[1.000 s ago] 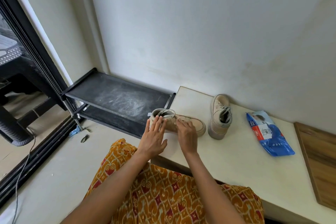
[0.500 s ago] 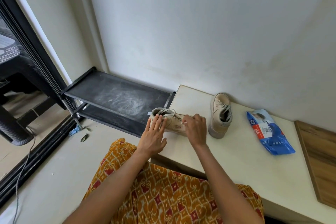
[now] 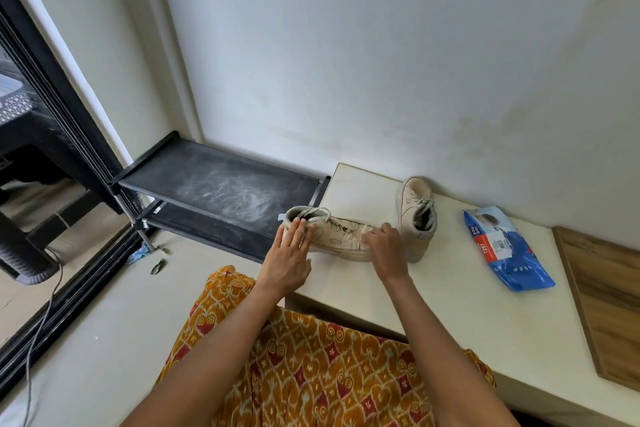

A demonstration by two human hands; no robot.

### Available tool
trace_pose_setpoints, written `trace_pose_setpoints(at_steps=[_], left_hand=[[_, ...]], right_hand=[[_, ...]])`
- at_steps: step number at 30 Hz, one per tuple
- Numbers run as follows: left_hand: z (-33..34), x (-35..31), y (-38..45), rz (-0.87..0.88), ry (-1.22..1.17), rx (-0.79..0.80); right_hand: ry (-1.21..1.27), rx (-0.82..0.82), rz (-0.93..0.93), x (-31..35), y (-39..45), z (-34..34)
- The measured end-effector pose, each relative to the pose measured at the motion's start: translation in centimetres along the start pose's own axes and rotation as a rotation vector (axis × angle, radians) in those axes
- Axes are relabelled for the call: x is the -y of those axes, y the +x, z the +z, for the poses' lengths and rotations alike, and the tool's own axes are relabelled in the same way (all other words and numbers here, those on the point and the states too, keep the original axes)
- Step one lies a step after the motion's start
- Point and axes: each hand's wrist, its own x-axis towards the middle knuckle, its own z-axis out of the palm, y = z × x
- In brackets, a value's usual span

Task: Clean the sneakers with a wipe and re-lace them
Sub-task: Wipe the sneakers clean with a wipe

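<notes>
A pale wall rises behind a cream tabletop [image 3: 433, 291], with a dusty black shoe rack [image 3: 221, 189] at its nine o'clock end and a dark sliding door frame beyond that.

The fingers [image 3: 298, 230] of the left hand [image 3: 289, 258] lie straight and flat against the heel and collar of the near sneaker [image 3: 332, 234], steadying it without curling round it. The fingers of the right hand [image 3: 386, 248] are curled at the toe end of that shoe, and a pale scrap showing by the knuckles looks like the wipe [image 3: 367, 234]; it is small and blurred, so I judge rather than see that they pinch it against the toe. The near sneaker stands on its sole at the tabletop's nine o'clock corner, toe pointing to three o'clock, laces threaded and loose at the collar. The second sneaker [image 3: 415, 215] stands just beside it at one o'clock, close to the wall, also laced. A blue wipe packet [image 3: 507, 250] lies well apart at three o'clock, and a wooden board [image 3: 606, 302] sits past it. A patterned orange garment [image 3: 311, 357] covers the lap at six o'clock.

The step in hand appears to be wiping the toe. To do it well, keep the left palm braced so the shoe cannot slide towards the edge, rub with short firm strokes along the seams, and refold the wipe to a fresh face before moving on.
</notes>
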Motion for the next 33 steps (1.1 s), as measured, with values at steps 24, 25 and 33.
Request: trace_pose_setpoints(at_steps=[24,25,33], left_hand=[[-2.0,-0.6,0.8,-0.054,-0.161,0.061],[-1.9,-0.6,0.8,-0.047,-0.158,0.065],[-2.3,-0.8,1.0,-0.048,-0.143,0.098]], right_hand=[[0.515,0.409,0.138,2.1,0.5,-2.7],[0.490,0.461,0.124,1.3,0.6,-2.9],[0.511,0.314,0.178,0.9,-1.3,-2.2]])
